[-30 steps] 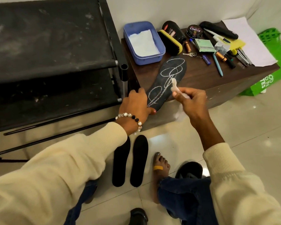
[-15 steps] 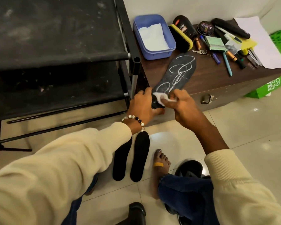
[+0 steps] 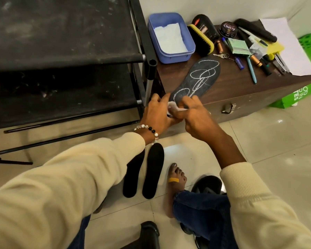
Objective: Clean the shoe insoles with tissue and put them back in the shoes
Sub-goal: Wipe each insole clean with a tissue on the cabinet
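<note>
My left hand [image 3: 158, 112] grips the heel end of the insole [image 3: 197, 80], which lies flat on the brown chest [image 3: 241, 90] with that end jutting over the front edge and its toe pointing toward the blue tub [image 3: 171, 37]. My right hand [image 3: 196, 115] pinches a wad of tissue [image 3: 174, 109] and presses it on the heel, just where the white chalk scribble begins; the scribble loops along the whole length, so I judge the cleaning barely begun. The insole looks thin and light, foam that should bend easily, so a one-ended hold could let it flex or skate on the smooth wood under a hard rub. I would keep the heel pinned, thumb above and fingers below the overhang, and wipe away from that hold toward the toe so the stroke pulls it taut rather than buckling it. The tissue is soft and may shred on the grainy face, so a folded pad under flat fingers should serve better than a fingertip pinch. Two plain black insoles [image 3: 147, 169] lie side by side on the floor tiles near my bare foot [image 3: 176, 178], and a dark shoe [image 3: 206, 184] sits beside my knee.
</note>
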A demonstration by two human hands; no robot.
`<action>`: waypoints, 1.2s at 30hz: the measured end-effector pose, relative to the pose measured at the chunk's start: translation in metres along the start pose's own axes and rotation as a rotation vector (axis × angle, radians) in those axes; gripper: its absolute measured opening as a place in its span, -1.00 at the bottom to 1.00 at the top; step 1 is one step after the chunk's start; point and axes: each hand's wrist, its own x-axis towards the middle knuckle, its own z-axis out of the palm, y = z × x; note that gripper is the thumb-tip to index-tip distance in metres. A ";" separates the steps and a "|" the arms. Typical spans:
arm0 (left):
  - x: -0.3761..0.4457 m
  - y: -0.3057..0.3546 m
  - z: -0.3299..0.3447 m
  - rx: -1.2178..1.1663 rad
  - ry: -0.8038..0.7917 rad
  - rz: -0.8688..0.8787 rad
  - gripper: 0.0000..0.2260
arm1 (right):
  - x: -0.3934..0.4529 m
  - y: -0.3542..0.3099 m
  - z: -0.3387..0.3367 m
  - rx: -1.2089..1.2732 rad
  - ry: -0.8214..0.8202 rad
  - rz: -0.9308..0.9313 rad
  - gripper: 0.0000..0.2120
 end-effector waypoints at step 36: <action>0.009 0.000 0.001 -0.220 0.054 -0.124 -0.35 | 0.018 -0.004 -0.014 -0.035 -0.190 0.154 -0.46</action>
